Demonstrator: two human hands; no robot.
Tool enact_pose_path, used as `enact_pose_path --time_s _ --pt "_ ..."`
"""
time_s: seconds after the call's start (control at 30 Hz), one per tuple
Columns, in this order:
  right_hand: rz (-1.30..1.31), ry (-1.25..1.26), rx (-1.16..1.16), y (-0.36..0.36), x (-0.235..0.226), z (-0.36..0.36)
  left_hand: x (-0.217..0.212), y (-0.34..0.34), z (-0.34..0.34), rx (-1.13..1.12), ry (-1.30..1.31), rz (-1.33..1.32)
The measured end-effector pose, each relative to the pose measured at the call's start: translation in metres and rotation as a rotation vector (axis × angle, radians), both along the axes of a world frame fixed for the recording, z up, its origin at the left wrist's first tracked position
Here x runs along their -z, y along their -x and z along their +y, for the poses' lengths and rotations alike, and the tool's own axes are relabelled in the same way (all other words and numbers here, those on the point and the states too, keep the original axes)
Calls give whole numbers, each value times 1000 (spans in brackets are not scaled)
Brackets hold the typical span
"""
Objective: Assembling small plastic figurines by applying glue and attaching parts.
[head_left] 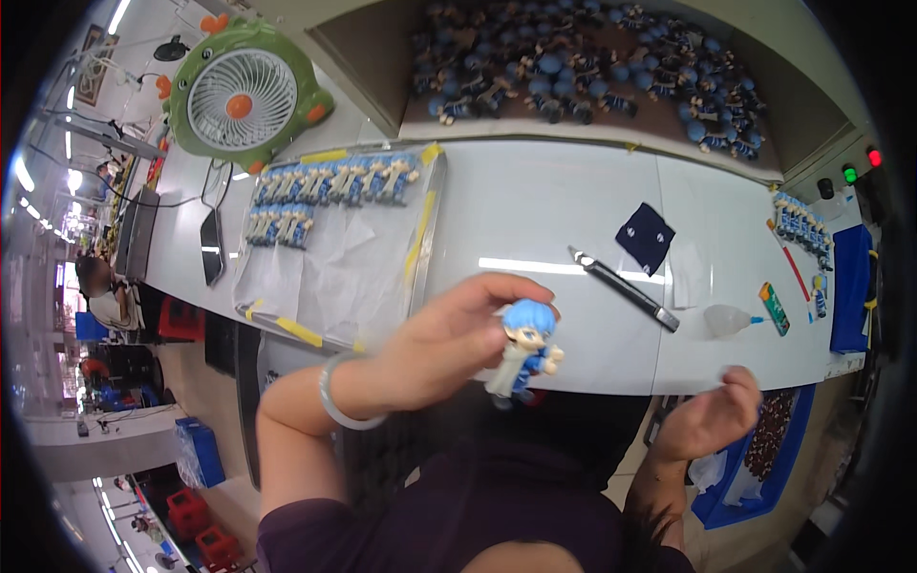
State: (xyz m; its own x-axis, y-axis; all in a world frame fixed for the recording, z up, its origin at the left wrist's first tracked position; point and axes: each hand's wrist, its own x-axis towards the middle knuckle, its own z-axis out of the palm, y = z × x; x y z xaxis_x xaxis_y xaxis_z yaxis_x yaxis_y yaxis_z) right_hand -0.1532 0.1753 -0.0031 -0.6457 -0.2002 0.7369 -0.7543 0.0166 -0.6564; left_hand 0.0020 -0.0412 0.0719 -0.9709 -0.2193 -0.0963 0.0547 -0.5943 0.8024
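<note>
- The left hand (449, 339) grips a small blue-haired figurine (523, 355), fingers closed around its head and back, holding it upright above the near edge of the white table (535, 205).
- A pale bangle (342, 392) sits on the left wrist.
- The right hand (712, 415) is held loosely curled, palm up, off the near right edge of the table; nothing can be made out in it.
- Just below the right hand stands a blue bin (740, 477) of small dark parts.
- On the table right of the figurine lies a black-handled utility knife (623, 286), with a dark blue cloth (645, 237) just beyond it.
- At far left, a clear tray (334, 277) holds 2 rows of matching figurines (330, 191).
- A green fan (246, 95) stands beyond the tray.
- At the far side, a brown box (382, 57) holds a heap of the same figurines.
- At far right another short row of figurines (800, 222) stands near a red pen (793, 267).
</note>
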Motion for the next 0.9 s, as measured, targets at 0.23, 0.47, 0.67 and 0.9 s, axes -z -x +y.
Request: enact_pose_path --time_s 0.23,0.47,0.67,0.9 --pt "-487 -219 -800 -60 -17 -52 56 -6 37 -73 -196 134" --pt "-246 -271 -635 -60 -19 -51 79 -2 44 -179 98 172" --pt "-64 -304 -629 -55 -26 -46 73 -6 28 -142 334 242" --pt "-20 -341 -742 -51 -29 -41 63 -9 18 196 478 142"
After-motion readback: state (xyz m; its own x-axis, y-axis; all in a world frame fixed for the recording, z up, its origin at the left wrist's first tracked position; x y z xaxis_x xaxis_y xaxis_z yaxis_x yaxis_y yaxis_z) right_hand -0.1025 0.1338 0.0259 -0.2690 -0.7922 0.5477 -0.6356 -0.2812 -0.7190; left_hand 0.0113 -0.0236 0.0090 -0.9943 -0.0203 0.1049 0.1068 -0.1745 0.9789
